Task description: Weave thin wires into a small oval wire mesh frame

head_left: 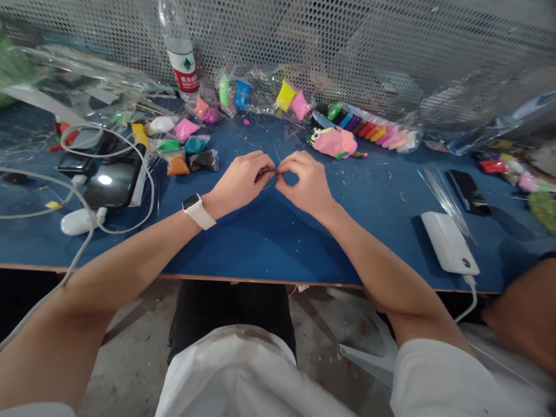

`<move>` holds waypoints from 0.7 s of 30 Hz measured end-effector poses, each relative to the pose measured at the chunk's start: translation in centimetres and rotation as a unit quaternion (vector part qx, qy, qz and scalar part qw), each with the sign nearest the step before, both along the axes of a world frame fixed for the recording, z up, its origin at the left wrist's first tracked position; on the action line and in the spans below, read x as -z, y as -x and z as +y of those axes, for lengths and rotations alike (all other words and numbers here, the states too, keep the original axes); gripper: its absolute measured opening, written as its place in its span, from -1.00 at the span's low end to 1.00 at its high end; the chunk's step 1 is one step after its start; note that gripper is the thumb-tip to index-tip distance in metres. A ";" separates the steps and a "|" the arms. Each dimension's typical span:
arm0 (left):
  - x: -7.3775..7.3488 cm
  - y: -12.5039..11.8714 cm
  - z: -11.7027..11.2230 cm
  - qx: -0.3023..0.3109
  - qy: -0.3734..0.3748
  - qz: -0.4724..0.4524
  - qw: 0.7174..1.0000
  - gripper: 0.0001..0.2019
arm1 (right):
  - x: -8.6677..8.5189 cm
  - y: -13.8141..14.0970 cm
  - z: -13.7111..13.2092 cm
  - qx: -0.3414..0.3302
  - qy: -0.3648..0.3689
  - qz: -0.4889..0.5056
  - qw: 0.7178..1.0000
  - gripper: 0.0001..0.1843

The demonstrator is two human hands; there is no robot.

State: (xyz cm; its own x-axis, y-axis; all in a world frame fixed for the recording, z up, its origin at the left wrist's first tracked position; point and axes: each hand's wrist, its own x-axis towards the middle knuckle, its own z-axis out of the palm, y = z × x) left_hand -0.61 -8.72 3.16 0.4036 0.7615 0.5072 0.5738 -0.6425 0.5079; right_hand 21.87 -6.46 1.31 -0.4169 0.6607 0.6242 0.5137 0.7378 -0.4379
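Above the middle of the blue tabletop (269,255), my left hand (241,179) and my right hand (306,182) meet fingertip to fingertip. My left fingers are closed on a small dark piece (263,172), mostly hidden by them. The thumb and forefinger of my right hand pinch at its right end. Its exact kind is too small to make out. Just right of my right hand lies a pink clay figure (333,143) with an eye and green bits. Left of my left hand are small bags of clay, among them a black one (204,160) and an orange one (177,164).
A water bottle (182,63) stands against the perforated metal panel (269,35). Coloured clay sticks (373,130) lie at the back right. Cables and a black device (113,176) are on the left. A white power bank (449,243) and a person's arm (525,313) are at right.
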 end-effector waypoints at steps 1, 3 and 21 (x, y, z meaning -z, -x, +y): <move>0.0 0.0 0.0 0.005 -0.001 0.003 1.000 -0.83 | 0.1 0.0 0.1 -0.002 0.000 0.002 1.000 -0.92; 0.1 -0.1 0.0 0.013 0.000 0.007 1.000 -0.81 | 0.2 0.0 0.2 -0.005 0.006 0.002 1.000 -0.93; 0.2 -0.2 0.0 0.016 0.006 0.009 1.000 -0.81 | 0.0 0.2 0.4 -0.015 0.019 0.028 0.999 -0.91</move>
